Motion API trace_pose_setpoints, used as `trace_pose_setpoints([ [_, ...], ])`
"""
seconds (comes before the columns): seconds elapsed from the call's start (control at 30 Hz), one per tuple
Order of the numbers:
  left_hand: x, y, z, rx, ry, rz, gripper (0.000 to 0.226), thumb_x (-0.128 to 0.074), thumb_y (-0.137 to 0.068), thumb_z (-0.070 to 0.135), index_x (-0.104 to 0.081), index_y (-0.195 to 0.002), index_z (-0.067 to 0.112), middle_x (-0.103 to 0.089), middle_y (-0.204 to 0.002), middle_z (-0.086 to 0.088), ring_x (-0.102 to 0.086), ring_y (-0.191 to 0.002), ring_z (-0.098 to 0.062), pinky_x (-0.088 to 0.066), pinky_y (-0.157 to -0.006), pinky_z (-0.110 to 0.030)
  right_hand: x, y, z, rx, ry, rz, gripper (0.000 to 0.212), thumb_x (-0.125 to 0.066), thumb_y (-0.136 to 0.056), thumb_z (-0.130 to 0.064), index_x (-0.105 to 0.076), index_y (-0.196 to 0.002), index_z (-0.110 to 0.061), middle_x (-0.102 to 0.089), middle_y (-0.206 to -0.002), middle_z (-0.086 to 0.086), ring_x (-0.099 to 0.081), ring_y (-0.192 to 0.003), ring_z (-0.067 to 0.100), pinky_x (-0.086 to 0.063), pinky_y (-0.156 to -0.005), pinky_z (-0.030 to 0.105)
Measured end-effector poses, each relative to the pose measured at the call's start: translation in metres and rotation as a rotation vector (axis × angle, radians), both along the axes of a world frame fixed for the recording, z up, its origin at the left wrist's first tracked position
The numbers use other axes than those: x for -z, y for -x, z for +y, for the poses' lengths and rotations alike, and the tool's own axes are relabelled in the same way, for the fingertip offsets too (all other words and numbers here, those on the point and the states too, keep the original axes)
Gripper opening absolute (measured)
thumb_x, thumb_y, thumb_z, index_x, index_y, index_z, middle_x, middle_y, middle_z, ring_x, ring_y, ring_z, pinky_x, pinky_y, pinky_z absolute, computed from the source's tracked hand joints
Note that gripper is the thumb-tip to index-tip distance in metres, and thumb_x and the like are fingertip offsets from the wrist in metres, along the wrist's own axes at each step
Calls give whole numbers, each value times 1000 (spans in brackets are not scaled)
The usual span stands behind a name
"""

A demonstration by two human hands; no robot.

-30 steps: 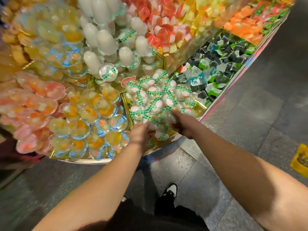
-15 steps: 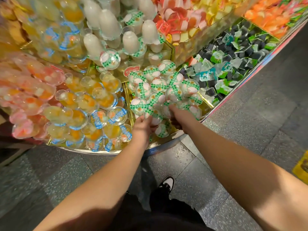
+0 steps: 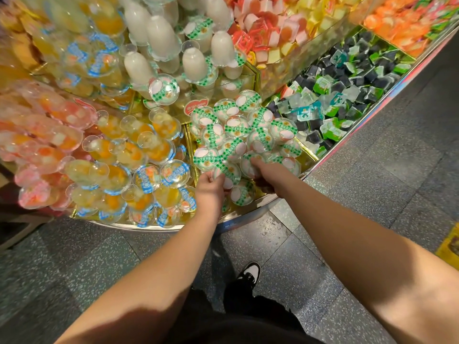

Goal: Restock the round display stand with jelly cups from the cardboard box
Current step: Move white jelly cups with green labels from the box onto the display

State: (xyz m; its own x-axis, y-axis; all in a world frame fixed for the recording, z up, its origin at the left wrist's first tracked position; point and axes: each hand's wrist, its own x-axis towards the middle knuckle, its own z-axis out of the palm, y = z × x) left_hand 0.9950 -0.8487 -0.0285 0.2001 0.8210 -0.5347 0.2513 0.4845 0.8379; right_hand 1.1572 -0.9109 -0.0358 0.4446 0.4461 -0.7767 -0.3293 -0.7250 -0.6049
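Observation:
The round display stand [image 3: 248, 216] fills the upper half of the head view. Its near compartment holds a heap of several clear jelly cups with green-checked lids [image 3: 238, 130]. My left hand [image 3: 210, 192] grips one green-lidded cup [image 3: 227, 173] at the heap's lower left edge. My right hand [image 3: 269, 173] reaches into the heap from the right, its fingers curled round another green-lidded cup [image 3: 249, 163]. More cups lie under both hands. The cardboard box is out of view.
Left of the heap, a compartment holds orange-fruit cups with blue lids [image 3: 149, 177]. Pink cups [image 3: 42, 155] lie farther left. White jelly cups [image 3: 161, 38] stack above. Dark and green square jellies [image 3: 347, 90] fill the right bin. My shoe [image 3: 249, 273] stands on the grey floor.
The view has drawn closer to the stand. Both hands have pushed a little farther up into the green-lidded heap and keep hold of cups there.

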Motion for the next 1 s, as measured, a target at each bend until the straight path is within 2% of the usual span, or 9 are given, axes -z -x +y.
trace_pose_setpoints([
  [0.17, 2, 2, -1, -16, -56, 39, 21, -65, -69, 40, -60, -81, 24, -67, -82, -12, -61, -74, -28, -55, -77, -53, -3, 0, -2, -2, -25, 19, 46, -61, -87, -58, -60, -94, -13, -67, -93, 11, -63, -68, 21, -43, -52, 27],
  [0.4, -2, -2, -4, -4, -19, 26, 28, -64, -70, 44, -55, -87, 24, -70, -88, -15, -62, -72, -27, -56, -72, -51, -3, 0, -2, -22, -16, -1, 53, -62, -84, -61, -62, -100, -11, -69, -102, 14, -67, -76, 24, -47, -60, 30],
  [0.5, -3, -2, -5, -8, -10, 30, 22, -69, -80, 37, -54, -86, 22, -68, -85, -12, -63, -70, -27, -56, -69, -47, -4, 0, -1, -25, -10, -7, 54, -61, -85, -61, -62, -104, -10, -70, -101, 14, -67, -72, 23, -46, -58, 29],
  [0.6, -3, 1, -3, -8, 17, 24, 21, -69, -88, 29, -52, -85, 18, -63, -82, -10, -61, -71, -27, -53, -66, -39, -8, 0, -2, -33, -3, 0, 52, -61, -86, -60, -62, -99, -10, -69, -97, 13, -66, -76, 24, -46, -59, 29],
  [0.73, -10, 1, 0, -1, 59, 0, 23, -65, -93, 23, -47, -83, 14, -54, -75, -8, -52, -59, -21, -48, -45, -21, -15, -1, -6, -39, -3, 21, 57, -61, -84, -65, -62, -100, -9, -68, -93, 11, -64, -81, 24, -51, -66, 31],
  [0.8, -15, 2, 1, 10, 96, -34, 23, -63, -95, 18, -46, -81, 13, -54, -74, -9, -52, -56, -18, -47, -43, -20, -19, 0, -10, -38, 2, 14, 68, -63, -79, -71, -63, -108, -10, -68, -101, 12, -66, -86, 24, -54, -70, 31],
  [0.9, -29, 12, -2, 54, 138, -42, 21, -60, -97, 19, -45, -83, 13, -54, -75, -10, -49, -56, -18, -44, -49, -24, -26, 2, -20, -7, 3, -20, 73, -63, -76, -74, -61, -112, -11, -65, -110, 11, -68, -96, 24, -55, -74, 32],
  [1.0, -47, 27, -5, 114, 137, -42, 25, -55, -98, 20, -50, -75, 14, -55, -72, -5, -51, -65, -20, -41, -60, -29, -37, 9, -34, 31, 32, -103, 72, -59, -80, -73, -56, -113, -9, -65, -109, 9, -67, -94, 23, -50, -84, 36],
])
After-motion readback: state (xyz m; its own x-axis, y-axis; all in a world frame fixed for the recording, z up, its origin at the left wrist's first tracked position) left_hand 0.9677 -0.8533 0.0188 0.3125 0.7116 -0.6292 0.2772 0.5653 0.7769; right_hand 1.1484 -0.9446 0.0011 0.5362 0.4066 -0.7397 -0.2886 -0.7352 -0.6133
